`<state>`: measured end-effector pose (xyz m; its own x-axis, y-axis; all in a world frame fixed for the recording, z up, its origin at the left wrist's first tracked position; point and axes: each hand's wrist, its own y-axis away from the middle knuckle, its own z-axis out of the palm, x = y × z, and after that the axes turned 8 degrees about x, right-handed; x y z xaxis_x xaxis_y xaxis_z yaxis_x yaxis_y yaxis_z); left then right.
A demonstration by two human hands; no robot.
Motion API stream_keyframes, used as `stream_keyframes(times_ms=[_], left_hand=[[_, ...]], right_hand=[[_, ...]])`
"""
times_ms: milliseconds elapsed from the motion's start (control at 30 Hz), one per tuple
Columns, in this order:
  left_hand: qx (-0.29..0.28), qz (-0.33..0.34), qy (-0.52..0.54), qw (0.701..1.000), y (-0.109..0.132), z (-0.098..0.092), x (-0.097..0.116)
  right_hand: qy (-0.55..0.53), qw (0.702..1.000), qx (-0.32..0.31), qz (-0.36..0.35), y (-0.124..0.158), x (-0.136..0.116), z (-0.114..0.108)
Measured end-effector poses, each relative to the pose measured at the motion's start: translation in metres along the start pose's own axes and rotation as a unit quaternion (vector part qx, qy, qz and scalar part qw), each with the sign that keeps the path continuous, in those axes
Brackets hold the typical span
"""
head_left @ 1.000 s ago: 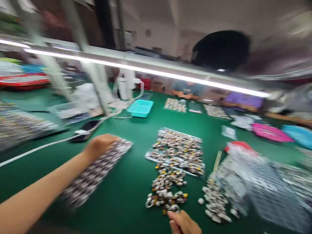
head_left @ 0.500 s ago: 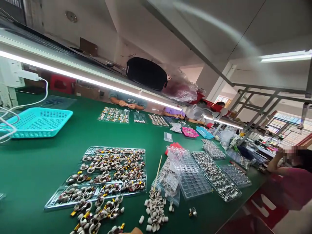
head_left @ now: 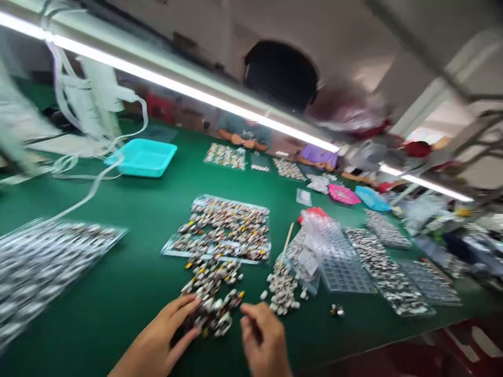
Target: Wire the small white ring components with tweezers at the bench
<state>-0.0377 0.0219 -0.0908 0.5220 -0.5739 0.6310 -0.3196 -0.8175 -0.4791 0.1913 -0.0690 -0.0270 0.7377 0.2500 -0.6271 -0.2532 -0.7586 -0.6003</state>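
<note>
Green table (head_left: pixel 133 283); white-brown pieces (head_left: pixel 214 311) jumbled, yellow-flecked; hands (head_left: pixel 161 332) (head_left: pixel 269 337): left half-open, right curled, hold unclear.

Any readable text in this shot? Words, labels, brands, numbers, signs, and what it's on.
None readable.
White slip in the small clear bag: too small and blurred to tell if printed.
Pale label on the bag beside the wooden stick: too blurred to read.
Co-worker's grey shirt: blurred, no letters legible.
Pile of small parts: no lettering can be made out.
</note>
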Motion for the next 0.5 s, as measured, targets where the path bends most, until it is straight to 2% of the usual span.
stream_keyframes(times_ms=[100, 200, 300, 400, 500], left_hand=[[-0.057, -0.014, -0.005, 0.998, -0.011, -0.014, 0.038], [-0.065, -0.034, -0.01, 0.997, -0.011, -0.016, 0.049], [-0.064, -0.025, -0.017, 0.997, -0.006, -0.019, 0.05], [-0.043, 0.025, -0.048, 0.998, -0.004, -0.021, 0.045], [0.037, 0.093, -0.106, 0.989, -0.006, -0.013, 0.028]], right_hand=[[-0.006, 0.998, -0.04, 0.044, -0.005, 0.001, -0.02], [-0.009, 0.994, -0.075, 0.078, -0.005, 0.008, -0.029], [0.008, 0.993, -0.082, 0.083, -0.003, 0.012, -0.028], [0.057, 0.991, -0.098, 0.066, -0.011, 0.009, -0.017], [0.096, 0.981, -0.157, 0.06, -0.029, 0.003, -0.001]])
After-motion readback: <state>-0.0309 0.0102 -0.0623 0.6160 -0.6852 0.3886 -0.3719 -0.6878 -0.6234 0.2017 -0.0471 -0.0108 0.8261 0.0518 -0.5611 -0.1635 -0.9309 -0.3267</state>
